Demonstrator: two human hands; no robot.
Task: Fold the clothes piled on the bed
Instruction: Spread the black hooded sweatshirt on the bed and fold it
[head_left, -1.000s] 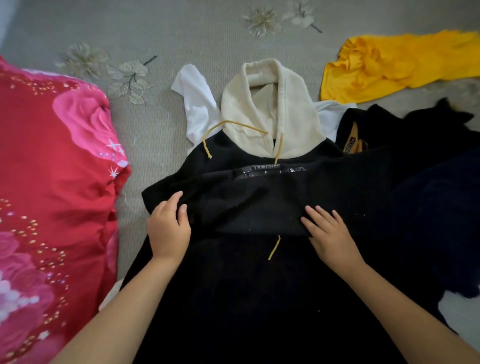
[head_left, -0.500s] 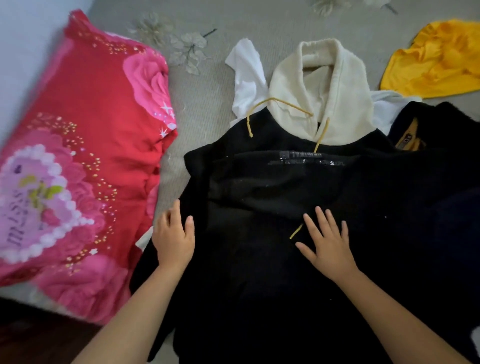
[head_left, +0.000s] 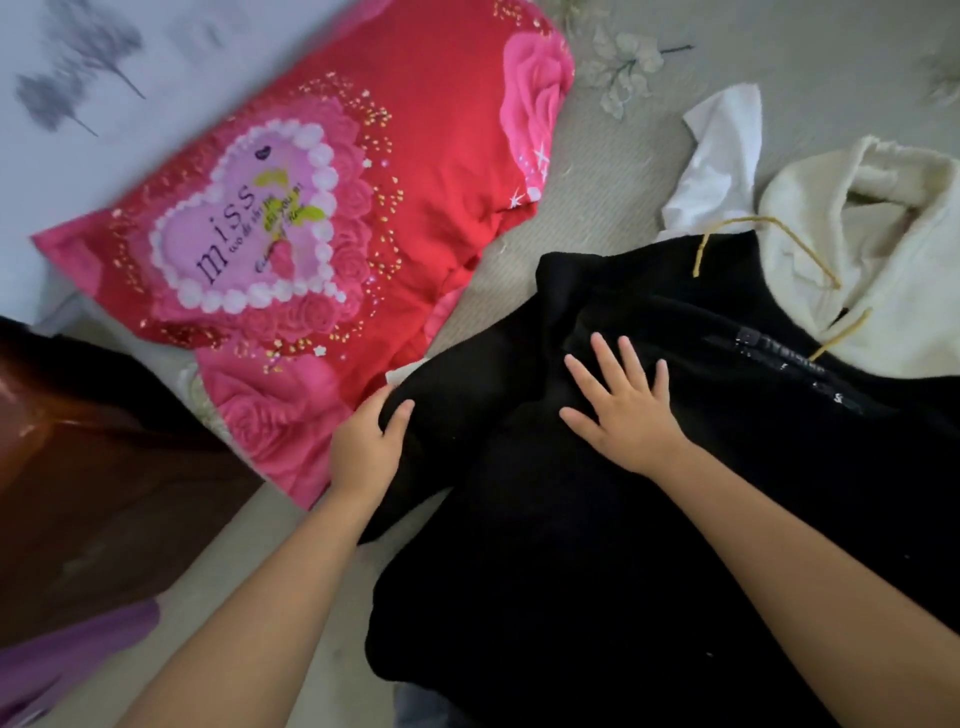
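Black hoodie (head_left: 597, 519) lies spread on the bed (head_left: 519, 249), under both hands. Left hand (head_left: 363, 449): fingers (head_left: 397, 415) curled round the garment's left edge, thumb on top, dark cloth pinched between thumb and fingers. Right hand (head_left: 626, 410): palm down, flat on the cloth, its fingers (head_left: 605, 353) spread wide, gripping nothing. Beyond the right fingertips: a printed strip (head_left: 795, 364) on the chest, then the cream hood (head_left: 872, 260) with yellow drawstrings (head_left: 727, 228). White garment (head_left: 722, 161) pokes out past the hood. Left of the left fingers, just beside: red floral pillow (head_left: 322, 218).
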